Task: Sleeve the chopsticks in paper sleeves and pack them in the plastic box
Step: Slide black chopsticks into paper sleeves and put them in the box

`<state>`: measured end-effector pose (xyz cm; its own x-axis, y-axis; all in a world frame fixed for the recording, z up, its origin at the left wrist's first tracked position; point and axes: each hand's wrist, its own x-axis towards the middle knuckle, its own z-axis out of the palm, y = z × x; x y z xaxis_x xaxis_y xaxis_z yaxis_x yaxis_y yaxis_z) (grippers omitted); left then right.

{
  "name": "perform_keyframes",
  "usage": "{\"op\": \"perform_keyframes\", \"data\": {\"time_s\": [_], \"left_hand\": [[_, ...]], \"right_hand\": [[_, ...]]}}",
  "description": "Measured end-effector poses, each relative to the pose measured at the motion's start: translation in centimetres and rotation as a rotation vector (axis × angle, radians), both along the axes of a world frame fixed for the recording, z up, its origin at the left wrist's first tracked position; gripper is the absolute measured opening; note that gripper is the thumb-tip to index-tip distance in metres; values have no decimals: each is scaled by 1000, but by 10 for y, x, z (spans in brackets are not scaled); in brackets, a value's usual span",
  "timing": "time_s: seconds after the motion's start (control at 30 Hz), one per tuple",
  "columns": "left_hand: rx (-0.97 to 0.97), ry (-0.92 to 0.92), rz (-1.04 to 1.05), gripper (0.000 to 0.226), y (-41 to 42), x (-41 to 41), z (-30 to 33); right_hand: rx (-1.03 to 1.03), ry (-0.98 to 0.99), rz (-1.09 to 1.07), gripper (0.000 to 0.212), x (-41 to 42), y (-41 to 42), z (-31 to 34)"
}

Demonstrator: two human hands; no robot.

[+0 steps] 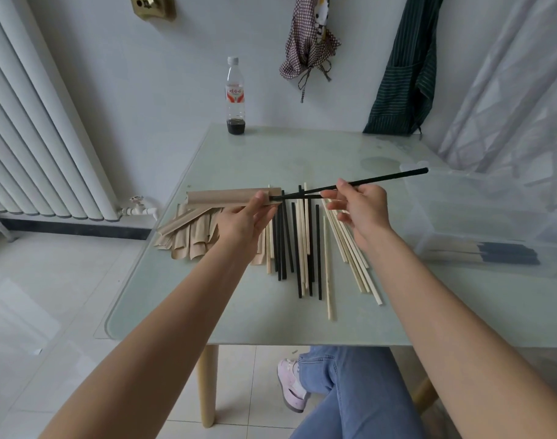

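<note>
My left hand [250, 215] holds a brown paper sleeve [226, 196] level above the table, its mouth pointing right. My right hand [358, 205] pinches a pair of black chopsticks [388, 177]; their left tips sit at the sleeve's mouth. Below my hands lies a loose spread of black and pale wooden chopsticks [305, 245]. A pile of empty paper sleeves [188, 239] lies to the left of it. The clear plastic box [480, 213] stands at the right and holds several sleeved chopsticks [492, 253].
A glass-topped table [302, 321] carries everything. A plastic bottle [235, 96] with a little dark liquid stands at the far edge. A white radiator [33, 137] is at the left, aprons hang on the wall, and my crossed legs are under the table.
</note>
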<state>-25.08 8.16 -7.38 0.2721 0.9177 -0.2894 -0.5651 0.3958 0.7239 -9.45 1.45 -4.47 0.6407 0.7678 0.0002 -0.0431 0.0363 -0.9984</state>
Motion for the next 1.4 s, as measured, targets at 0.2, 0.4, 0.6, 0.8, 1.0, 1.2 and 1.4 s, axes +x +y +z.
{"op": "perform_keyframes", "data": {"time_s": [0.2, 0.4, 0.6, 0.8, 1.0, 1.2, 1.4], "left_hand": [[31, 4, -52, 20, -1, 2, 5], [49, 5, -77, 24, -5, 8, 8], [28, -27, -41, 25, -1, 7, 8], [4, -41, -23, 12, -4, 11, 8], [18, -3, -27, 14, -5, 9, 14], [24, -55, -23, 23, -10, 12, 16], [39, -25, -17, 23, -12, 12, 19]], "right_hand": [[28, 23, -35, 19, -2, 0, 1], [13, 52, 68, 20, -11, -3, 2], [34, 155, -18, 19, 6, -9, -1], [-2, 138, -58, 23, 6, -7, -7], [65, 322, -100, 16, 14, -13, -2], [85, 272, 12, 17, 10, -13, 3], [136, 302, -99, 8, 16, -15, 0]]}}
